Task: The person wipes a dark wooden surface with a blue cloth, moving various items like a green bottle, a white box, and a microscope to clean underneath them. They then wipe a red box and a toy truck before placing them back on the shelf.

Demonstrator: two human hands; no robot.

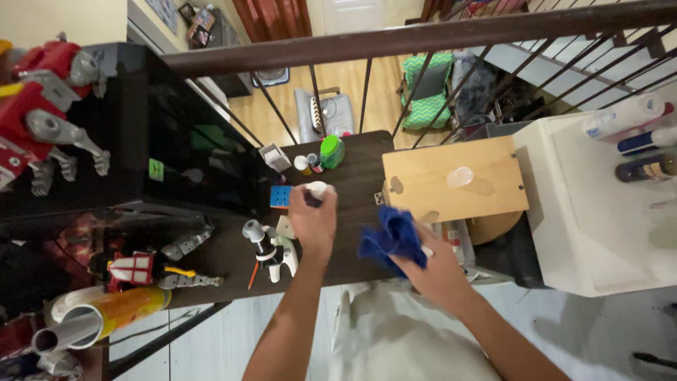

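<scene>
Dark wooden desk (352, 176) stands against a stair railing (423, 35). Left hand (312, 220) wraps its fingers around a small white bottle (317, 189) near the desk's middle, lifting it off the surface. Right hand (430, 264) bunches one blue cloth (391, 236) at the front edge, fingers clamped on it. One colour cube (280, 196) and one toy microscope (271, 254) sit just beside the left hand.

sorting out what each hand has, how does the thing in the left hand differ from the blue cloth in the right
The left hand grips a small white object, rigid-looking and mostly hidden by the fingers; the right hand holds a blue cloth, soft, bunched and much more visible. The white object looks smaller than the blue cloth. It sits by a colourful cube; the cloth sits nearer the wooden board. Both are held above the dark table.
</scene>
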